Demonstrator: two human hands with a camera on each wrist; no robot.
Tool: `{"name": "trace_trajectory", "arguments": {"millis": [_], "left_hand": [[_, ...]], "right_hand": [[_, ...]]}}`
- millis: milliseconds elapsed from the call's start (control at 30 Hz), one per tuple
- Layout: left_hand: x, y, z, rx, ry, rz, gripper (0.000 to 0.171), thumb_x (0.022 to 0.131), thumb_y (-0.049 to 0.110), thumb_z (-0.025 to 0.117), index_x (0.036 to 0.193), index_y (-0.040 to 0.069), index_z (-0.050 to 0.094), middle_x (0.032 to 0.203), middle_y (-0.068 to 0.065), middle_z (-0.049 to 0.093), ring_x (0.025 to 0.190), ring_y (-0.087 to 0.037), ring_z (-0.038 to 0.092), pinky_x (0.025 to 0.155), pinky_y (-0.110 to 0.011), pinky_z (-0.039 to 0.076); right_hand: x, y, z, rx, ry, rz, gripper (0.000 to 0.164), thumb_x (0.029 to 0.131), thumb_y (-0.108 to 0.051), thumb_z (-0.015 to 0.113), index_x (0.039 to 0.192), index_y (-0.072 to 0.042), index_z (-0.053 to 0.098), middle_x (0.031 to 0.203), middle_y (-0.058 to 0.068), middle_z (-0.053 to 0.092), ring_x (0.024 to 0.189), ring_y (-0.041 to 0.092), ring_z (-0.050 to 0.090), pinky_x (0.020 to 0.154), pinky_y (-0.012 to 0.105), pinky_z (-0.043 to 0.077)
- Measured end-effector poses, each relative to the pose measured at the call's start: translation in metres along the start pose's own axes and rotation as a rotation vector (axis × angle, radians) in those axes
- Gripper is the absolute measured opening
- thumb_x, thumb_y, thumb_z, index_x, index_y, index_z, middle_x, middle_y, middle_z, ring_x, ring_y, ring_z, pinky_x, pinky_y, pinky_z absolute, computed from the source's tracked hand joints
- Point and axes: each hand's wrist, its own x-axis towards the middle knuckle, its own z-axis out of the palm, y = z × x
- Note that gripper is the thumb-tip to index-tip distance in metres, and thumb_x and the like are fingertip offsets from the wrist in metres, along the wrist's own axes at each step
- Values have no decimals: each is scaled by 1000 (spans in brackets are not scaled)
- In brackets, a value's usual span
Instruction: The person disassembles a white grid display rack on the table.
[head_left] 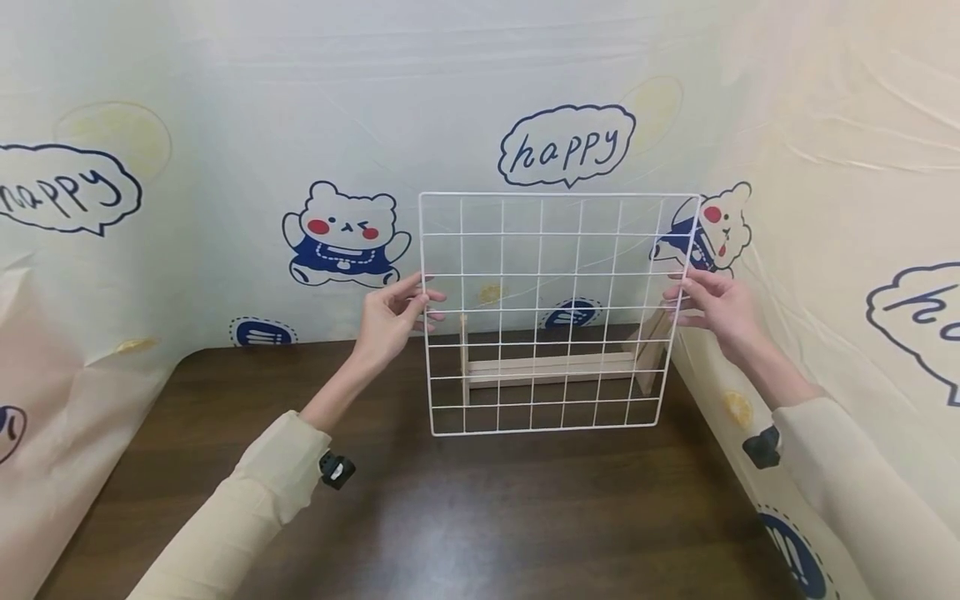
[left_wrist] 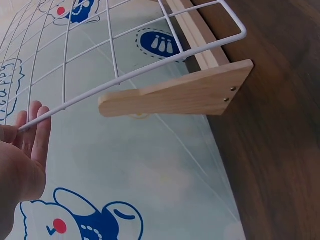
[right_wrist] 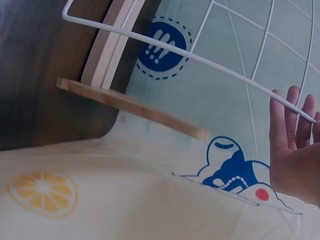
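A white wire grid panel (head_left: 543, 431) is held upright between both hands in the head view. My left hand (head_left: 390, 321) pinches its left edge wire between thumb and fingers. At the opposite edge, my right hand (head_left: 720, 312) grips the frame the same way, its fingers reaching behind the wires. Behind the panel a wooden stand (head_left: 551, 365) shows through the mesh, with a crossbar joining two side pieces. The left wrist view shows one angled side piece (left_wrist: 180, 95) with two screws, close beside the grid's edge wire (left_wrist: 118, 81).
The stand sits on a dark brown wooden table (head_left: 465, 517), near its back edge. A pale printed cloth (head_left: 225, 125) with bears and "happy" bubbles hangs behind and along both sides. Small black cameras (head_left: 337, 470) are worn at both sleeve cuffs.
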Motion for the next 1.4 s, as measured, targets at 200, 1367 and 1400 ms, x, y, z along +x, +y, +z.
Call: {"name": "trace_trajectory", "arguments": {"millis": [200,1367,1400], "left_hand": [[-3,-1,-4,26,-1,3,36,96,2,58,131,1,58,103,-26,68,81,-36,70,65,-35,60],[-22,-11,-30,71,20,-202,35,96,4,58,130,-1,56,115,-19,67,85,-33,70,66,-35,60],[-22,-11,-31,70,20,-204,34,96,4,58,130,-1,57,115,-19,66,85,-33,70,66,-35,60]], "right_hand": [[-3,5,6,-50,29,29,20,98,-13,56,113,-6,67,86,4,73,76,17,71,65,33,60],[-6,16,38,-189,-47,174,47,99,-10,55,139,10,40,86,-4,72,70,12,69,63,27,60],[-6,16,38,-183,-57,178,47,99,-7,54,140,10,39,86,-5,72,70,12,69,64,27,60]]}}
